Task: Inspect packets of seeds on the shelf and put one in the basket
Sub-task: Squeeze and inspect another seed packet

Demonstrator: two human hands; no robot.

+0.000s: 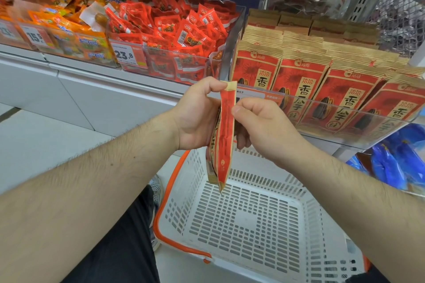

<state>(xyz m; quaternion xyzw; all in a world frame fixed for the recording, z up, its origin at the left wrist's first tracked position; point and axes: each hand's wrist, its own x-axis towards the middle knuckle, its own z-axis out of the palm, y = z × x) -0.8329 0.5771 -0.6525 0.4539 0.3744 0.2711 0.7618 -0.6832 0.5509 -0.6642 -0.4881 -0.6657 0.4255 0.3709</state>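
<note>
Far left I've got a clear bin of orange snack packs [69, 30] on the shelf [110, 96], and beside it a bin heaped with small red sachets [170, 30] behind a 23.8 price tag [125, 54]; moving in, my left hand [195, 117] comes up in the middle of the view, its grip pinching the top corner of the seed packet [226, 135] between thumb and forefinger, the other fingers curled behind it; the packet hangs edge-on to me, red and kraft brown, its lower end dangling above the white basket [253, 220]; it's over the basket's near-left part, not touching it; the basket sits on the floor with an orange handle [170, 193] folded down along its left rim; just right of the packet my right hand [259, 126] has its grip pinching the packet's side edge, thumb pressed on the near face, fingers wrapped behind; further right, rows of matching seed packets [305, 80] stand upright in a clear-fronted tray on the shelf; at the far right edge, blue bags [395, 161] lie on a lower shelf.
</note>
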